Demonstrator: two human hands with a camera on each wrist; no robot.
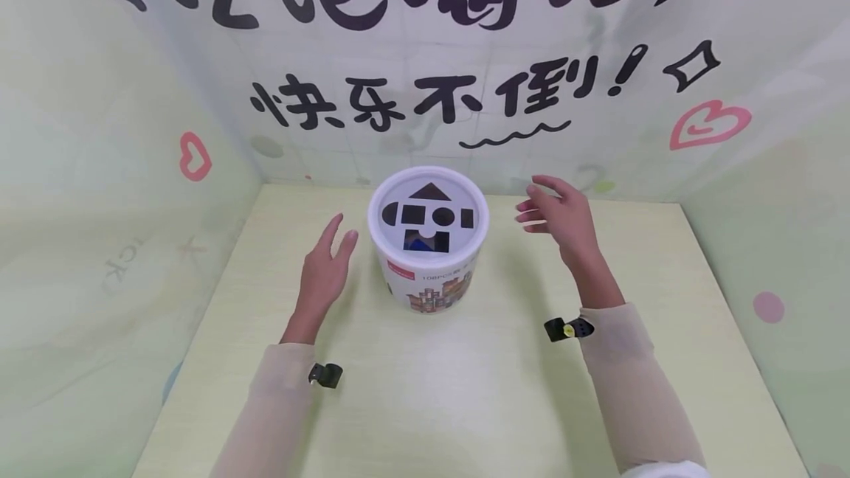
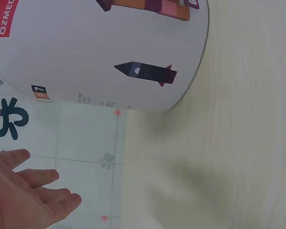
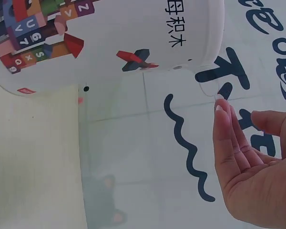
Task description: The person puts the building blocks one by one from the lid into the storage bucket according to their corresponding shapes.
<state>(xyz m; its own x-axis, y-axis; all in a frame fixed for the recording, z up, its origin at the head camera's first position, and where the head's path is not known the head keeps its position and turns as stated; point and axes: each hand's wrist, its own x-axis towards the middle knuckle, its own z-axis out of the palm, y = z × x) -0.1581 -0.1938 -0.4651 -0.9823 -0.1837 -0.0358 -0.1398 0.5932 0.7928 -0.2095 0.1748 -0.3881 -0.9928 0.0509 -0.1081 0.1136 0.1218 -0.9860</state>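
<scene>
A white block bucket (image 1: 432, 279) with printed pictures of building blocks stands upright on the table. Its round lid (image 1: 428, 216) has several dark shaped holes, and something blue shows through the lowest one. To the left of the bucket is my left hand (image 1: 323, 271), apart from it, fingers extended and holding nothing. My right hand (image 1: 564, 216) is raised off the bucket's right side, also without contact, its fingers slightly bent. Both wrist views show the bucket's printed wall (image 2: 100, 57) close to each hand, with a gap between.
The pale wooden table (image 1: 432, 404) is enclosed by printed cloth walls at the back, left and right. Large dark lettering (image 1: 425, 102) covers the back wall, close behind the bucket. A small black camera (image 1: 325, 375) is strapped at the left wrist, another (image 1: 564, 329) at the right.
</scene>
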